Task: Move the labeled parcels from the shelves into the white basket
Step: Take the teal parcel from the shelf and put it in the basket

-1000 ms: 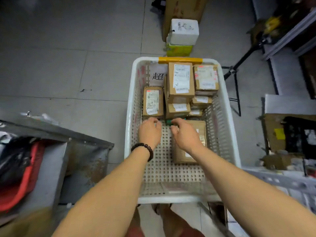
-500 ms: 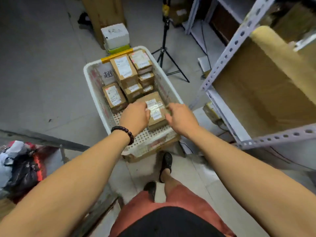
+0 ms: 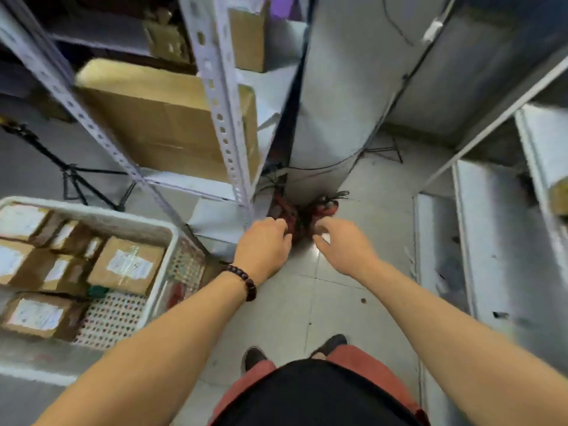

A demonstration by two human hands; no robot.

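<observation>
Hovering empty, the left hand [image 3: 264, 245] and the right hand [image 3: 345, 245] are being held side by side, near each other but apart, low over the floor tiles [image 3: 332, 302]. Nothing is being pinched or gripped. The fingers [image 3: 281, 225] of both are being held loosely curled, the right thumb set off from the rest. Both forearms are being stretched forward and down, nearly straight, backs of the hands up. A bead bracelet [image 3: 243, 281] is being worn at the left wrist.

Labeled parcels [image 3: 127, 264] are being seen only in the white basket [image 3: 101, 215], left of the left hand and nearer the body. Beyond the left hand, up and to its left, a big brown box [image 3: 153, 127] is being carried by the metal shelf [image 3: 226, 124]; no label is being shown on it, and the view is blurred. Just past both hands a red tangle [image 3: 289, 216] is lying on the floor, not identifiable.

Judged: parcels are probably light, stiff cardboard with slick tape and labels, so opposite side faces are being advised for the hold. The big box would likely be needing both hands at its ends.
</observation>
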